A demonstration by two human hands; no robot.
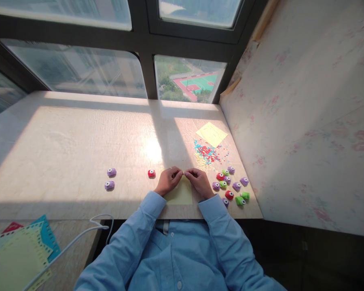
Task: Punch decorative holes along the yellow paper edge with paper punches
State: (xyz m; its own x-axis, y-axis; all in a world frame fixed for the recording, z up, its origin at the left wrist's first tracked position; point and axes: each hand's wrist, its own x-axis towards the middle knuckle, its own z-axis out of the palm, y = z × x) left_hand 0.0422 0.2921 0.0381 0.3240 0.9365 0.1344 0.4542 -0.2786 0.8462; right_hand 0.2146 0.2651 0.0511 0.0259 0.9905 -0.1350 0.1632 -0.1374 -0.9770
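My left hand (169,180) and my right hand (200,182) meet near the front of the table, thumbs and fingertips pinched together almost touching. What they hold between the tips is too small to make out. Below them a pale yellow sheet of paper (179,197) lies flat on the tabletop, partly covered by both hands. A red craft punch (151,173) stands just left of my left hand. To the right of my right hand sits a group of small punches, among them a purple punch (216,186), a red punch (229,195) and a green punch (240,201).
Beyond my right hand lies a pile of red, blue and yellow confetti (206,153), with a yellow paper (212,134) behind it. Two purple punches (111,172) stand at left. Punched colored sheets (15,254) and a white cable (69,244) occupy the lower left. A wall (306,121) bounds the right.
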